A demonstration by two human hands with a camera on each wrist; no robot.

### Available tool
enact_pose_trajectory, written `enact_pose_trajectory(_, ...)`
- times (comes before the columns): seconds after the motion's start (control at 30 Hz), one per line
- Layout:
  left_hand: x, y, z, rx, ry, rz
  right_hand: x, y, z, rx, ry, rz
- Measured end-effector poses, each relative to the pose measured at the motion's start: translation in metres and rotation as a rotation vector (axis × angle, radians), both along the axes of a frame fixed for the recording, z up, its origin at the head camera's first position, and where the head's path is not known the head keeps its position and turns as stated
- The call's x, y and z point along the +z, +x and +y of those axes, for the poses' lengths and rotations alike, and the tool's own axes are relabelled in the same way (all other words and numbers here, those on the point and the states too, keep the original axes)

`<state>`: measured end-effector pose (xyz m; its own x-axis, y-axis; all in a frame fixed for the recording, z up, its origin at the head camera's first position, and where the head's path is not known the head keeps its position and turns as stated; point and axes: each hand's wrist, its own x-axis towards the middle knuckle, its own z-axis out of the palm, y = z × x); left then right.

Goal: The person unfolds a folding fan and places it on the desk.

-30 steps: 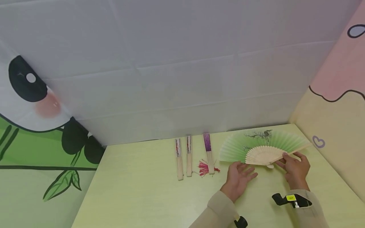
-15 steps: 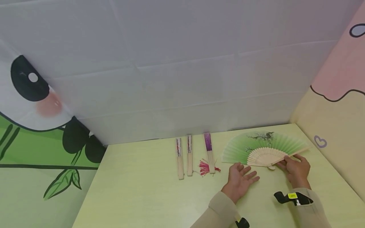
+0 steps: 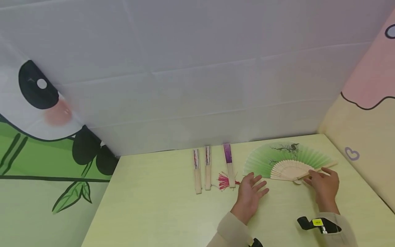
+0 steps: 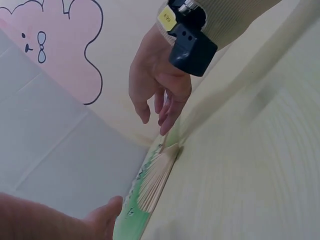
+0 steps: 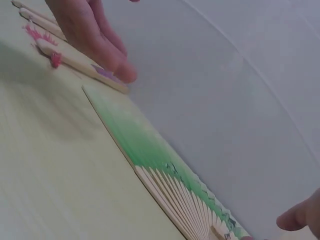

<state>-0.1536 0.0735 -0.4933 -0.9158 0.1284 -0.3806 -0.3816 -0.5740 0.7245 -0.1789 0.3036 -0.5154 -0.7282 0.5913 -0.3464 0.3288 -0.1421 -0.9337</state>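
A spread folding fan (image 3: 291,169), green with a dark branch print and pale wooden ribs, lies on the table at the right. My right hand (image 3: 324,185) is at its right end stick, thumb and fingertips just over the wood. Seen from the left wrist, that hand (image 4: 160,82) has loosely bent fingers and a gap between thumb and fingers, above the fan (image 4: 155,182). My left hand (image 3: 249,193) holds nothing; its fingers are spread, palm turned toward the fan's lower left corner. In the right wrist view the left hand (image 5: 90,35) hovers past the fan's left edge.
Left of the open fan lie three folded fans: a purple one (image 3: 229,164) with a pink tassel (image 3: 223,181), and two narrower fans (image 3: 208,168) with patterned tops. A grey-white cloth wall (image 3: 197,85) rises behind the table (image 3: 148,206); a painted panel (image 3: 364,137) borders the right.
My left hand has drawn away to the left from the fan's near edge. The fan's right end has come down slightly, and the right hand's fingers have loosened there. The head view has shifted slightly.
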Motion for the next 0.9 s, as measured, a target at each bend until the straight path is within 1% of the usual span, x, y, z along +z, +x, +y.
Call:
enact_pose_trajectory(0.07, 0.004, 0.000, -0.007, 0.029, -0.030, 0.027, 0.005, 0.003, -0.012, 0.023, 0.042, 0.019)
enact_pose_trajectory(0.13, 0.008, 0.000, -0.014, 0.064, -0.052, 0.048, 0.011, 0.004, -0.024, 0.062, 0.084, 0.043)
enact_pose_trajectory(0.2, 0.011, 0.000, -0.019, 0.104, -0.072, 0.064, 0.017, 0.006, -0.038, 0.107, 0.103, 0.066)
enact_pose_trajectory(0.3, 0.014, 0.000, -0.027, 0.164, -0.111, 0.088, 0.025, 0.008, -0.057, 0.177, 0.102, 0.110)
enact_pose_trajectory(0.4, 0.016, 0.001, -0.034, 0.219, -0.162, 0.121, 0.028, 0.010, -0.075, 0.246, 0.090, 0.149)
enact_pose_trajectory(0.53, 0.016, 0.000, -0.043, 0.290, -0.236, 0.155, 0.031, 0.011, -0.097, 0.313, 0.082, 0.175)
enact_pose_trajectory(0.6, 0.015, -0.001, -0.047, 0.328, -0.266, 0.169, 0.031, 0.010, -0.107, 0.345, 0.077, 0.181)
enact_pose_trajectory(0.7, 0.013, -0.003, -0.052, 0.376, -0.335, 0.185, 0.029, 0.009, -0.120, 0.390, 0.067, 0.190)
enact_pose_trajectory(0.83, 0.010, -0.003, -0.058, 0.405, -0.415, 0.192, 0.027, 0.006, -0.136, 0.436, 0.081, 0.190)
enact_pose_trajectory(0.9, 0.008, -0.004, -0.061, 0.413, -0.424, 0.194, 0.027, 0.005, -0.144, 0.452, 0.094, 0.192)
